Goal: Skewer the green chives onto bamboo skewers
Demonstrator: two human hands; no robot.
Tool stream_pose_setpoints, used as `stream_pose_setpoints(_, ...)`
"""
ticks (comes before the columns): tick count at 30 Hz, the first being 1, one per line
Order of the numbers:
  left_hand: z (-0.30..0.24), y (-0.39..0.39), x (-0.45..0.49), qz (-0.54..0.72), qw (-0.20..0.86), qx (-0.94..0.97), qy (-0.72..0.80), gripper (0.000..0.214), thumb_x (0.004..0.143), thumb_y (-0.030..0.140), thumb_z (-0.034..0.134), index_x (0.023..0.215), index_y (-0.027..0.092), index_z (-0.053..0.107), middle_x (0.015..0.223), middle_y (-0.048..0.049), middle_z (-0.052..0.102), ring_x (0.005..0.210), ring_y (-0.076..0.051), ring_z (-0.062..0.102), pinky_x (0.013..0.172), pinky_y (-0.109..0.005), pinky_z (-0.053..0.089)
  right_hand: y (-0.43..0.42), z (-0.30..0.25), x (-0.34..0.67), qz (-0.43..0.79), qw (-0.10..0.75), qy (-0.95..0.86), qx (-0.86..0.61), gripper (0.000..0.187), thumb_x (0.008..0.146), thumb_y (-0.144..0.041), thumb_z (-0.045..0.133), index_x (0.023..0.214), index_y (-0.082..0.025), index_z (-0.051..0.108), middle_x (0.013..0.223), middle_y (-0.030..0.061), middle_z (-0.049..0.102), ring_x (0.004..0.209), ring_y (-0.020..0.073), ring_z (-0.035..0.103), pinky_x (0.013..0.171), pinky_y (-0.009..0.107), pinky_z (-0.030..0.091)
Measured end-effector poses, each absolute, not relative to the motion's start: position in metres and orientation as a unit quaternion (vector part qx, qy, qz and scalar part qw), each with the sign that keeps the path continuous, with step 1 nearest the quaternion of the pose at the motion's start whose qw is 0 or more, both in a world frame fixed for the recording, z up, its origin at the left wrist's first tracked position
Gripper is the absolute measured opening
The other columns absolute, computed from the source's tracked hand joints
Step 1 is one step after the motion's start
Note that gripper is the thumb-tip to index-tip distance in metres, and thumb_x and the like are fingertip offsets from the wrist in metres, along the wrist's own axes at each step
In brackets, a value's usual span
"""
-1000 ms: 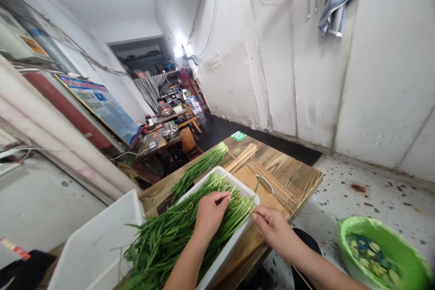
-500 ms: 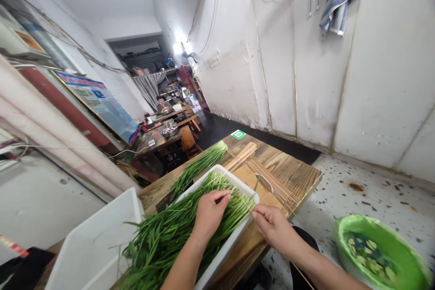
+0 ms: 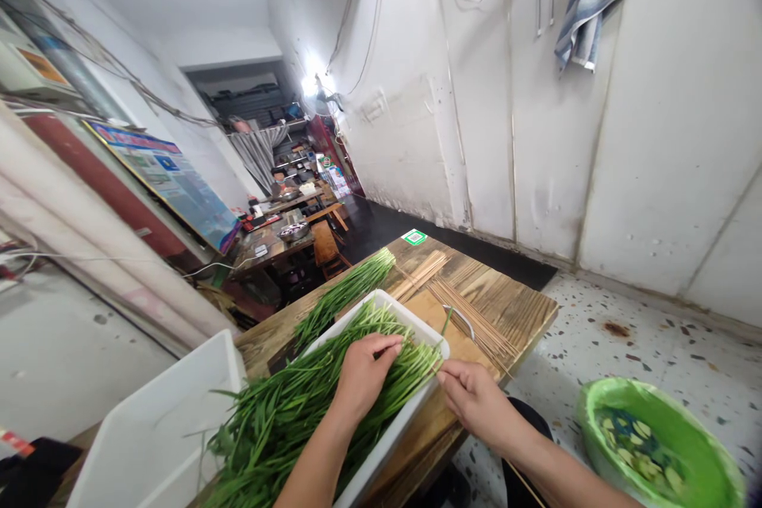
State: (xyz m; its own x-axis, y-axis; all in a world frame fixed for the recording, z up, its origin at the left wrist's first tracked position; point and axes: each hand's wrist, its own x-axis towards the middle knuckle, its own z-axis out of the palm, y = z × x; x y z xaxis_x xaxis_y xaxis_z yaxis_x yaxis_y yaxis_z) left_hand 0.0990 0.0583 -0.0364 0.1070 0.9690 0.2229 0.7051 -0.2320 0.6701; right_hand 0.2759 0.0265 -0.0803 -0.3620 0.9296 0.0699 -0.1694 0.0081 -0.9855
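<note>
Long green garlic chives [image 3: 286, 421] with pale stalk ends fill a white tray [image 3: 381, 452] on the wooden table. My left hand [image 3: 367, 371] lies over the bunch, thumb and forefinger pinched together at the pale stalks. At the tray's near right corner my right hand [image 3: 476, 397] is closed, its fingertips by the stalk ends. A thin wooden skewer [image 3: 527, 484] comes out from under my right wrist, in line with the grip; its front part is hidden by the hand.
Behind the tray lies another chive bundle [image 3: 345, 294]. Wooden skewers [image 3: 470, 313] are spread by a cutting board [image 3: 425, 303]. A second white tray [image 3: 160, 421] stands left. On the floor, a green basin [image 3: 660, 444] holds pale slices. A person [image 3: 279, 181] is far back.
The whole view has shifted slightly, so things sit a little further left. Both hands keep nearly the same pose at the stalks.
</note>
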Motion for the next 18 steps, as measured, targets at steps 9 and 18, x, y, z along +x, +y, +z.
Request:
stream_pose_setpoints(9,-0.015,0.056,0.091,0.319,0.150,0.719,0.600,0.027,0.079,0.035,0.048,0.087,0.021,0.070,0.091,-0.0035,0.068,0.087,-0.017,0.060,0.081,-0.027,0.043,0.031,-0.087,0.272,0.601,0.463,-0.555,-0.341,0.028,0.082,-0.041,0.049,0.065,-0.018,0.044,0.045,-0.0094,0.026,0.038,0.0060,0.023,0.039,0.021,0.015)
stream_pose_setpoints(18,-0.025,0.063,0.091,0.188,0.074,0.698,0.687,0.037,0.079,0.042,0.044,0.067,0.018,0.070,0.068,-0.0049,0.068,0.064,-0.015,0.059,0.059,-0.023,0.036,0.030,-0.089,0.274,0.605,0.460,-0.558,-0.332,0.030,0.082,-0.045,0.046,0.071,-0.017,0.048,0.047,-0.0092,0.024,0.040,0.0068,0.021,0.039,0.021,0.015)
